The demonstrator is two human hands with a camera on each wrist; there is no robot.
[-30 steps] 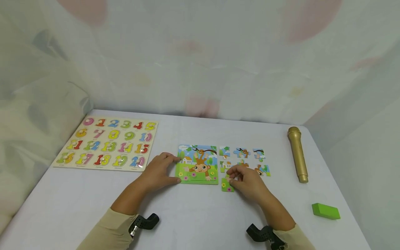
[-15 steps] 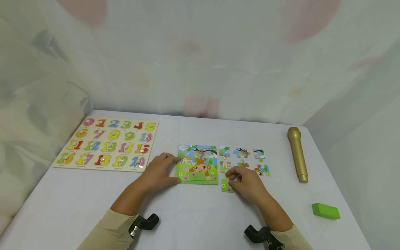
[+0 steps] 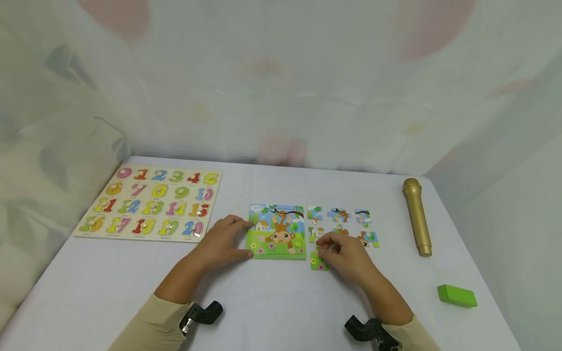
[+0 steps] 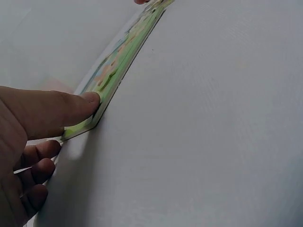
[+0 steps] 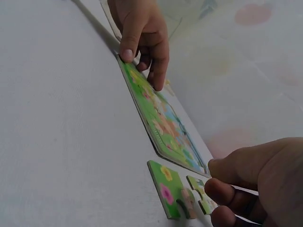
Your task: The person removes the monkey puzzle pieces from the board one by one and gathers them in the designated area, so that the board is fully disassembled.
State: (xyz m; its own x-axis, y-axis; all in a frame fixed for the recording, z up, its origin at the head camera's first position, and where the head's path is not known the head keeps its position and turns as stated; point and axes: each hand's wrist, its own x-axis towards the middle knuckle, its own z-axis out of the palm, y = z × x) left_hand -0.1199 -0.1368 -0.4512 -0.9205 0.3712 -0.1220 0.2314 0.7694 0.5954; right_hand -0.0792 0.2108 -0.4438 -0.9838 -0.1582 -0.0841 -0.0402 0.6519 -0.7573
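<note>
My left hand (image 3: 224,243) rests at the left edge of a square monkey picture puzzle board (image 3: 270,247). Its thumb (image 4: 87,105) lies on the near left corner, and the index finger touches farther up that edge. Right of the board, my right hand (image 3: 344,256) hovers with bent fingers over a green puzzle piece with flowers (image 3: 317,263), partly covering it. In the right wrist view the thumb (image 5: 222,169) and fingertips are close together, with nothing visible between them. A house puzzle piece (image 3: 314,235) lies just beyond these fingers.
Several more puzzle pieces (image 3: 339,215) lie in rows behind the right hand. A number board (image 3: 149,207) occupies the table's left side. Toward the right lie a gold toy microphone (image 3: 418,217) and a green block (image 3: 457,296). A cloth backdrop (image 3: 281,97) stands behind the table.
My right hand has shifted slightly left over the flower piece. The left hand keeps its place on the board's edge, and the pieces lie as before.
</note>
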